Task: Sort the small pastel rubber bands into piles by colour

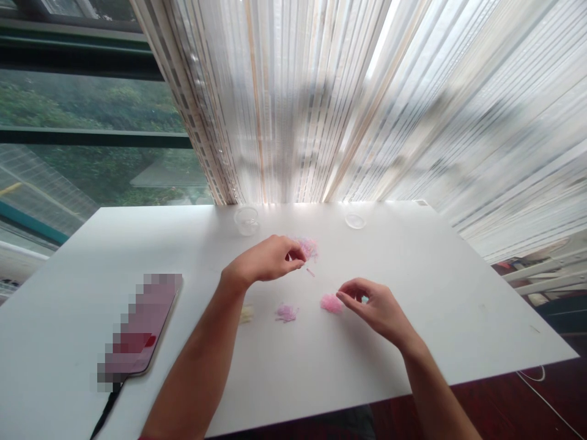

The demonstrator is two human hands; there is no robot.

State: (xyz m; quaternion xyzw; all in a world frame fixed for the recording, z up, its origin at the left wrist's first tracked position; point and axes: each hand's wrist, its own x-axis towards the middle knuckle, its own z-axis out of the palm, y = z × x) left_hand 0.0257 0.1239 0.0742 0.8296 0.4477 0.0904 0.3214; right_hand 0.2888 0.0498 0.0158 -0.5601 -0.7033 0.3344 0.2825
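My left hand [275, 258] reaches over the table, its fingertips pinched at the near left edge of a mixed pink and lilac pile [309, 247]. Anything between those fingertips is too small to make out. A loose pink strip [310, 272] lies just below that pile. My right hand [369, 302] is at the right side of a pink pile [331, 303], thumb and forefinger closed together; what they hold, if anything, cannot be seen. A bit of teal [365, 299] shows behind the right thumb. A purple pile [287, 313] and a pale yellow pile [246, 314] lie to the left.
A clear round container [247, 220] and a clear lid [354, 220] stand at the back of the white table [440, 287]. A phone-like device [147, 324] with a black cable lies at the left. Curtains [293, 110] and a window are behind the table.
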